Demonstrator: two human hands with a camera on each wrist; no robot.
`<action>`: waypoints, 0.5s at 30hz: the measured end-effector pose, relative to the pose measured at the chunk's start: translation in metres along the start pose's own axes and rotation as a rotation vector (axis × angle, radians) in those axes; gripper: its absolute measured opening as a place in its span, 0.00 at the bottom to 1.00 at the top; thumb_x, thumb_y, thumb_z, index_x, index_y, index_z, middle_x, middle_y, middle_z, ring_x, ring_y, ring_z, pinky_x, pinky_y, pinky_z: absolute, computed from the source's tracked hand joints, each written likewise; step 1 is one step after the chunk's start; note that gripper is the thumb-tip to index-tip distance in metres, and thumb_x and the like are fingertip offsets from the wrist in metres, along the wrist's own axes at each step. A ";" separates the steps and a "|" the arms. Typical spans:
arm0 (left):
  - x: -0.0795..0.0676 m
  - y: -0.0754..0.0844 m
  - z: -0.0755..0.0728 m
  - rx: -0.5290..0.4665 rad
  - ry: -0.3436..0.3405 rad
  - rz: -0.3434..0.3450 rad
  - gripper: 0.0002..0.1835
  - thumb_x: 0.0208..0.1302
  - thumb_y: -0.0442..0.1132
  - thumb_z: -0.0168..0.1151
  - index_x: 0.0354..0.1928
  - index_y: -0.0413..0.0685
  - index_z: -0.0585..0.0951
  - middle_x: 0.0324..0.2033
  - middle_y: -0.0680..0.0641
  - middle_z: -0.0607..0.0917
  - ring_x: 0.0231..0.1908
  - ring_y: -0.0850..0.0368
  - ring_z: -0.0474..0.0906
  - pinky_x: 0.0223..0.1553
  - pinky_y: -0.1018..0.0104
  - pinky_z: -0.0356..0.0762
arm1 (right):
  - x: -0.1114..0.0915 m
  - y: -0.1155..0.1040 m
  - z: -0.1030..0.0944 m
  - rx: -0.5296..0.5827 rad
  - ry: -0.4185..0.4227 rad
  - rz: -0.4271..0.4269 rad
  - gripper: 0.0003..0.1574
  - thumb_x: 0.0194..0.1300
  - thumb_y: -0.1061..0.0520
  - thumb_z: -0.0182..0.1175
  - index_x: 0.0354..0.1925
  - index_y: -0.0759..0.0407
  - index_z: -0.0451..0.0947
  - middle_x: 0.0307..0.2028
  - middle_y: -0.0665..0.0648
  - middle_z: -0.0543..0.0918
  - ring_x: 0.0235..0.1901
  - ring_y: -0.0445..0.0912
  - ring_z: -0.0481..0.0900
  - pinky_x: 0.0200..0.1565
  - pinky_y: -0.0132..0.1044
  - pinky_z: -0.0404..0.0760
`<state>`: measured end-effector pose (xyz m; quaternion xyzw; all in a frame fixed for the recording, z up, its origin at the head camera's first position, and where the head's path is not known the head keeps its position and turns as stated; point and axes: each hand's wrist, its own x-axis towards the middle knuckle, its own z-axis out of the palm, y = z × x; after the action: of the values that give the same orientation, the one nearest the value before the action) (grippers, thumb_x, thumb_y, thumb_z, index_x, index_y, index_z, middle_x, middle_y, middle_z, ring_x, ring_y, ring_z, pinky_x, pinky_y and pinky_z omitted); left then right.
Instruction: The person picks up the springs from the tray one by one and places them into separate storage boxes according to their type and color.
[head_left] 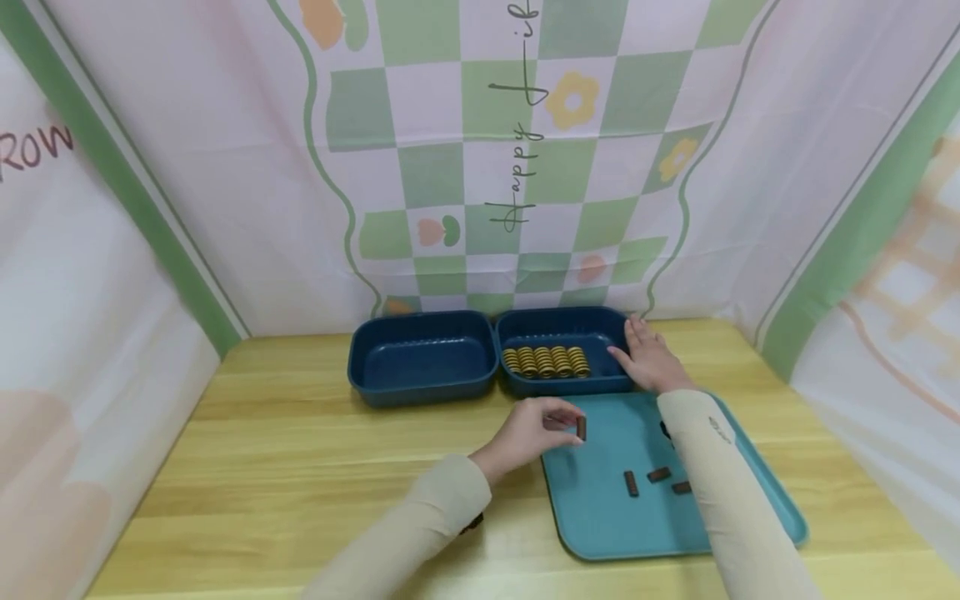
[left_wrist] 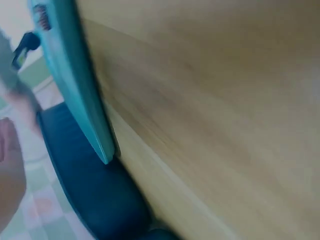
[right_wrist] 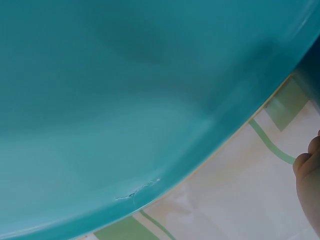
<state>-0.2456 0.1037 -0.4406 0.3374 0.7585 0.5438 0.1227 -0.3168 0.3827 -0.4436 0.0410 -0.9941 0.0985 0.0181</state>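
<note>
My left hand (head_left: 525, 429) pinches a small brown bar (head_left: 581, 428) between thumb and fingertips, above the left edge of the teal tray (head_left: 600, 525). At the right end of the right-hand dark blue bin (head_left: 570, 387), my right hand (head_left: 651, 360) holds the wall, thumb over the rim and fingers along the outside. Several rows of yellow-and-black striped pieces (head_left: 546, 362) fill that bin's left part. More brown bars lie on the tray, among them one bar (head_left: 632, 483) and another (head_left: 659, 474); the right forearm partly covers others.
A second dark blue bin (head_left: 423, 392), with nothing visible inside, stands left of the first, against a patterned cloth backdrop (head_left: 431, 179). Wooden tabletop (head_left: 285, 467) surrounds the bins and tray. A small dark object (head_left: 472, 523) shows beneath the left sleeve.
</note>
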 end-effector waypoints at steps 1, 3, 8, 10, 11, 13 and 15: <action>0.000 0.000 -0.002 -0.099 0.019 -0.015 0.16 0.55 0.35 0.69 0.47 0.43 0.83 0.39 0.54 0.84 0.40 0.65 0.80 0.42 0.74 0.77 | 0.000 0.000 0.000 0.000 0.002 0.002 0.53 0.72 0.33 0.29 0.70 0.76 0.36 0.70 0.75 0.39 0.69 0.66 0.37 0.67 0.59 0.37; 0.001 0.000 -0.007 -0.265 0.056 -0.037 0.17 0.55 0.34 0.69 0.48 0.43 0.83 0.39 0.53 0.85 0.40 0.63 0.80 0.42 0.71 0.79 | 0.000 -0.001 0.000 0.003 0.004 0.006 0.53 0.72 0.33 0.30 0.70 0.76 0.36 0.70 0.75 0.39 0.69 0.66 0.37 0.67 0.58 0.37; 0.005 -0.001 -0.019 -0.510 0.138 -0.038 0.17 0.56 0.30 0.66 0.49 0.40 0.82 0.41 0.48 0.85 0.42 0.58 0.81 0.46 0.65 0.79 | -0.001 -0.001 -0.001 0.011 -0.005 0.004 0.52 0.73 0.34 0.30 0.70 0.76 0.36 0.70 0.74 0.38 0.70 0.66 0.36 0.67 0.59 0.37; 0.006 -0.001 -0.024 -0.566 0.171 -0.036 0.17 0.56 0.28 0.65 0.50 0.38 0.81 0.42 0.47 0.85 0.43 0.57 0.81 0.47 0.65 0.78 | -0.002 -0.001 -0.001 0.016 -0.006 0.000 0.52 0.73 0.34 0.30 0.70 0.75 0.36 0.70 0.74 0.38 0.70 0.65 0.36 0.67 0.59 0.37; 0.006 0.000 -0.027 -0.584 0.187 -0.034 0.17 0.57 0.27 0.65 0.50 0.37 0.81 0.42 0.47 0.85 0.43 0.58 0.81 0.47 0.65 0.78 | -0.002 -0.001 -0.001 0.017 -0.004 -0.003 0.52 0.73 0.34 0.31 0.70 0.75 0.36 0.70 0.74 0.38 0.70 0.65 0.36 0.67 0.59 0.37; 0.006 0.001 -0.033 -0.612 0.211 -0.022 0.18 0.57 0.25 0.64 0.51 0.34 0.80 0.42 0.47 0.85 0.43 0.58 0.81 0.48 0.64 0.78 | -0.002 -0.001 -0.001 0.018 0.000 -0.009 0.52 0.72 0.33 0.30 0.70 0.75 0.37 0.70 0.74 0.38 0.70 0.65 0.36 0.67 0.59 0.37; 0.007 0.001 -0.039 -0.621 0.230 0.000 0.18 0.57 0.25 0.63 0.52 0.32 0.78 0.43 0.46 0.84 0.44 0.57 0.80 0.49 0.64 0.77 | -0.003 -0.001 -0.001 0.020 0.000 -0.011 0.52 0.72 0.33 0.30 0.70 0.75 0.37 0.70 0.74 0.38 0.70 0.65 0.36 0.67 0.59 0.37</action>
<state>-0.2721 0.0789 -0.4237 0.2203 0.5653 0.7836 0.1334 -0.3142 0.3825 -0.4425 0.0469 -0.9928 0.1084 0.0180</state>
